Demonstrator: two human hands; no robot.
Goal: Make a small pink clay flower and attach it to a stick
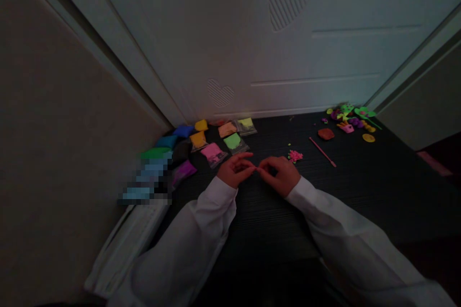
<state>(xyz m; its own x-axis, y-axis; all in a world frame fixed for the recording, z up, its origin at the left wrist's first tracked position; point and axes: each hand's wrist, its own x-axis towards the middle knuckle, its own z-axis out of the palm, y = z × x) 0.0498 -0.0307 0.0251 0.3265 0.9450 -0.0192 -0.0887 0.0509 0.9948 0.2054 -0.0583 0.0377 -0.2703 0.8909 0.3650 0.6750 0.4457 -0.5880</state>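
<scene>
A tiny pink piece (256,168) is apparently being pinched by both the left hand (234,171) and the right hand (280,175) over the dark counter (259,220), beside a pink cluster (295,156); light, even fingertip pressure is being called for.

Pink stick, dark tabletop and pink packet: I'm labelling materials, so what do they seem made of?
Pink stick: probably smooth plastic, given its slim, even-coloured form.
Dark tabletop: wood or wood-look laminate, seemingly matt, with fine parallel grain lines.
Pink packet: likely glossy clear plastic film, its see-through edge showing.
</scene>
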